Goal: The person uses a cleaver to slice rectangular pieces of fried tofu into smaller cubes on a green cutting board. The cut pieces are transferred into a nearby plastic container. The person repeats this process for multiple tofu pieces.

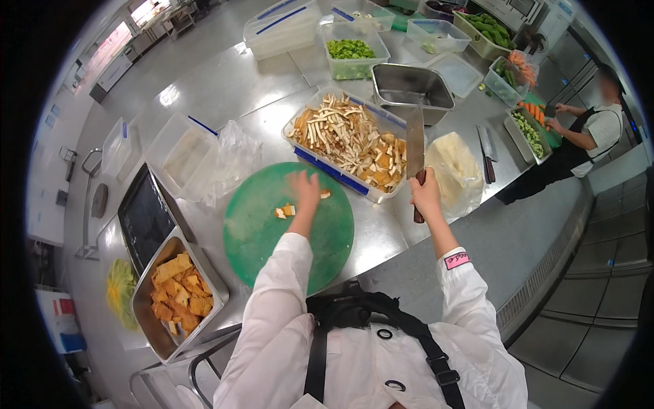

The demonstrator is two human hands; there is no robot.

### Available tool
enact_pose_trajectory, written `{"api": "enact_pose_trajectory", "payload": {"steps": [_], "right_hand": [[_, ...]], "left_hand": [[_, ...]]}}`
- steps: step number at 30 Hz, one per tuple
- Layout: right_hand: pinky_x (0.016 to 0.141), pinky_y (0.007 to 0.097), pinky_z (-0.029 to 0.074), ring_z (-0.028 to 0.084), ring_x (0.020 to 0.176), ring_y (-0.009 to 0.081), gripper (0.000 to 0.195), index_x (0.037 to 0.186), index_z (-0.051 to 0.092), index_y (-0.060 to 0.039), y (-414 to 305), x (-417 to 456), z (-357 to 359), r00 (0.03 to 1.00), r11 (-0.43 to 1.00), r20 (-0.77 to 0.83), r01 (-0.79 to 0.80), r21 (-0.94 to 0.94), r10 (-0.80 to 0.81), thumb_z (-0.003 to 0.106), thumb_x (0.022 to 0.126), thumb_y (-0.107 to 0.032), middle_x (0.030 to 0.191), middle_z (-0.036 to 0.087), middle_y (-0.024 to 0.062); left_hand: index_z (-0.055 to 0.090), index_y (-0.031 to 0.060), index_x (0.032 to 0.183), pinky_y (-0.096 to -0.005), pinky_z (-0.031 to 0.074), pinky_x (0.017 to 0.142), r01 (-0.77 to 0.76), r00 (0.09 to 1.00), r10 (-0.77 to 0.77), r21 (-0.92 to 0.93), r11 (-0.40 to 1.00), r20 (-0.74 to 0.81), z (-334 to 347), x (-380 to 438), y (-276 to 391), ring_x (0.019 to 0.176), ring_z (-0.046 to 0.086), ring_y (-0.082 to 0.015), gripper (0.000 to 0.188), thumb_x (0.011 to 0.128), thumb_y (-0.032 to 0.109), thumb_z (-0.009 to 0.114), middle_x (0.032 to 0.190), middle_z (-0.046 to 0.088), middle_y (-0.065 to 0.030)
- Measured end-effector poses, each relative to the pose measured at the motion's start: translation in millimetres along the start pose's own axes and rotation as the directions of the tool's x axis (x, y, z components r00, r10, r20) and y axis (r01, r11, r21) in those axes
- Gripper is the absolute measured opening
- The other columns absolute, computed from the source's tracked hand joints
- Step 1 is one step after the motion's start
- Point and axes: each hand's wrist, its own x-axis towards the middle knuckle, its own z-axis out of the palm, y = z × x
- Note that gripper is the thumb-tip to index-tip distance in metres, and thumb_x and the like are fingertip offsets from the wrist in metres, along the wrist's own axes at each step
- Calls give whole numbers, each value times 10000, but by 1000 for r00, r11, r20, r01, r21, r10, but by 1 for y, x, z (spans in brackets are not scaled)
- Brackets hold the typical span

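Observation:
My right hand grips a Chinese cleaver by its dark wooden handle, blade pointing away from me. Over a round green cutting board, my left hand is blurred by motion, its fingers apart and no object visible in it. Small brown-and-white pieces of what looks like fried tofu lie on the board near that hand. Just beyond, a clear plastic container with blue clips holds a heap of cut strips, with chunkier pieces at its right end.
Left of me, a steel pan holds large browned slabs. A plastic bag with pale contents and knives lie right. Beyond stand an empty steel pan and chopped greens. A co-worker cuts carrots at far right.

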Motion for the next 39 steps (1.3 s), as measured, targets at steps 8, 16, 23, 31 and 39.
{"api": "enact_pose_trajectory", "payload": {"steps": [8, 16, 23, 31, 39], "right_hand": [[494, 454, 464, 636, 561, 324, 200, 1005, 484, -63, 20, -53, 38, 844, 892, 387, 441, -105, -371, 594, 884, -178, 759, 639, 160], [579, 522, 484, 643, 680, 399, 197, 1010, 466, -74, 60, -75, 124, 712, 548, 666, 656, -519, -222, 534, 892, -216, 775, 652, 197], [493, 429, 479, 620, 569, 314, 294, 1052, 442, -56, 80, -110, 154, 601, 890, 747, 455, -27, -285, 611, 891, -235, 700, 612, 144], [402, 284, 405, 499, 445, 127, 303, 1033, 441, -36, 96, -131, 153, 556, 950, 829, -287, 119, 64, 668, 888, -174, 622, 516, 38], [385, 248, 369, 449, 479, 76, 208, 922, 444, -79, 41, -104, 67, 824, 897, 567, -245, 368, -8, 643, 883, -121, 691, 467, -10]], "left_hand": [[458, 97, 1354, -634, 233, 1070, -138, 959, 77, 213, 967, 272, -42, -100, -108, 1389, 304, -351, 550, 901, 388, 570, 1461, 396, -155], [394, 81, 1433, -595, 104, 1127, 150, 988, -152, 143, 978, 4, -73, -182, -124, 1436, 226, -340, 626, 925, 408, 556, 1532, 296, -166], [375, 35, 1430, -586, 58, 1136, 203, 973, -209, -75, 976, -96, -30, -167, -104, 1429, 223, -368, 573, 972, 363, 479, 1523, 273, -222], [559, 11, 1256, -538, 206, 1114, 122, 961, -182, -272, 955, -210, -16, -161, -66, 1326, 350, -400, 412, 950, 285, 522, 1438, 366, -244], [545, 12, 1271, -412, 320, 1078, -202, 971, 84, -582, 788, -224, -31, -88, 107, 1285, 409, -373, 376, 933, 176, 560, 1425, 385, -233]]}}
